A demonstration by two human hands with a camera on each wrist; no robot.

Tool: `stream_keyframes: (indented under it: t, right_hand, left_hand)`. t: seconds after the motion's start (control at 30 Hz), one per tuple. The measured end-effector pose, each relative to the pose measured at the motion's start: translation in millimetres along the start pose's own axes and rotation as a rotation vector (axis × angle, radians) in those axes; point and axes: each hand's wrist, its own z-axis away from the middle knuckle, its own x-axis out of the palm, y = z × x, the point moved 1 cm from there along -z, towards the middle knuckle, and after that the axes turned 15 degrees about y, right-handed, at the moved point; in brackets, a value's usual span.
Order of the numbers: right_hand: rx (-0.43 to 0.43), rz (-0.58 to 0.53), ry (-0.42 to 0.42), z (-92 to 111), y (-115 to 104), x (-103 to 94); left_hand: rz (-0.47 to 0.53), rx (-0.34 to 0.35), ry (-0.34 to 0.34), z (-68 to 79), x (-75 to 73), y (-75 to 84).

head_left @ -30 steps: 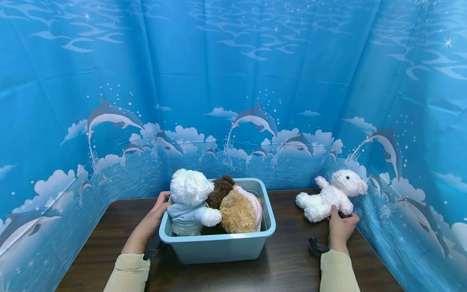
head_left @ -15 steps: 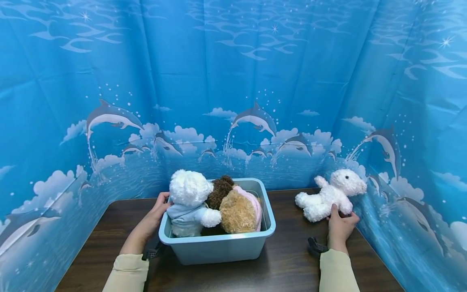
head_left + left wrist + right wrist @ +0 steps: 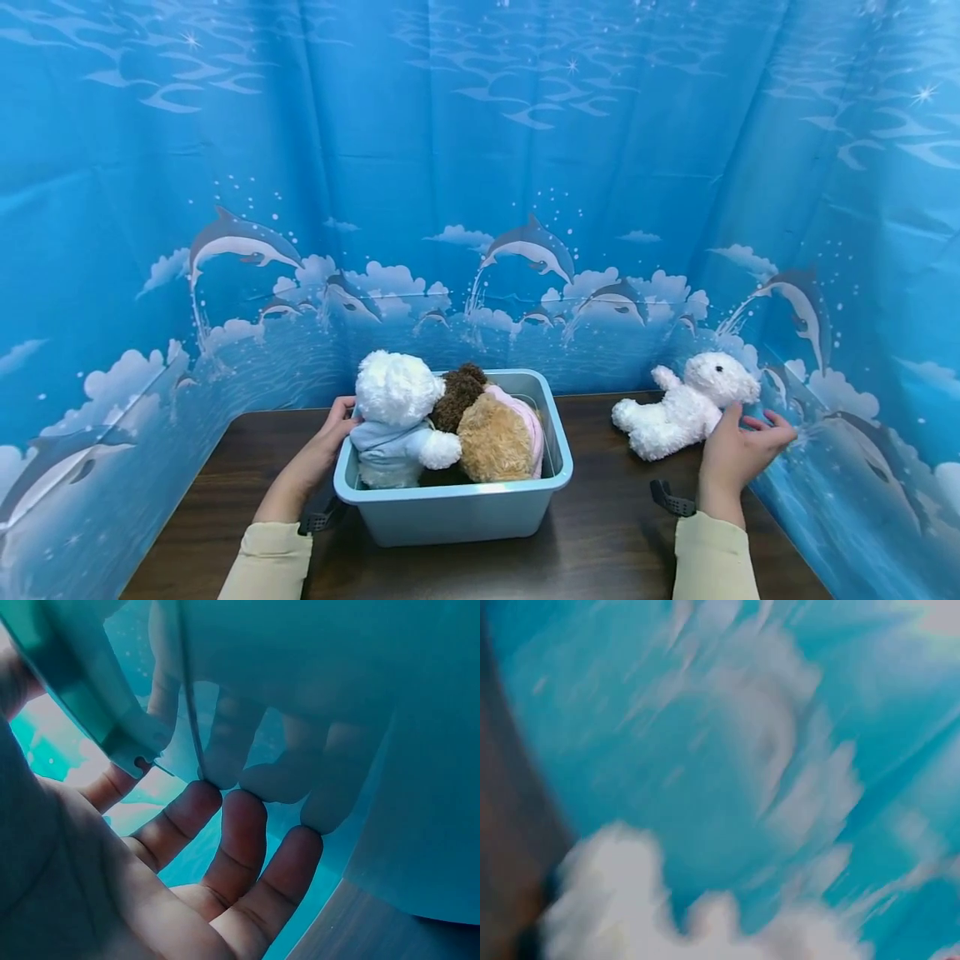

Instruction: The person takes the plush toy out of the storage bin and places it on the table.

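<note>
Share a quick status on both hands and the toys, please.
Left fingers touching blue bin, outer wall. Right fingers loosely spread by white plush, contact unclear. White plush outside bin; other toys crowding inside.

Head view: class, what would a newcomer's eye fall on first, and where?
The bright blue fabric backdrop with printed leaping dolphins fills the upper picture. At lower middle, on the dark wood-grain table, a pale-blue rectangular plastic tub holds fluffy plush toys. A fluffy white plush animal rests farther right, outside the tub.
</note>
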Motion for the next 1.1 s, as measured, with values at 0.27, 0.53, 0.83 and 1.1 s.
stream_keyframes:
  t: [0.27, 0.53, 0.83, 1.1]
  right_hand:
    - [-0.135, -0.225, -0.251, 64, -118, -11.3]
    - [-0.053, -0.458, -0.666, 158, -187, -20.8]
    - [-0.178, -0.333, -0.934, 224, -219, 8.7]
    - [-0.131, -0.255, -1.071, 268, -231, 47.2]
  left_hand:
    - [0.001, -0.017, 0.007, -1.4, 2.1, -1.2]
    - [-0.003, -0.027, 0.013, -0.2, 0.8, 2.8]
    - [0.000, -0.021, 0.017, -0.8, 0.9, 0.5]
    - [0.013, -0.018, 0.012, -1.4, 0.2, -0.7]
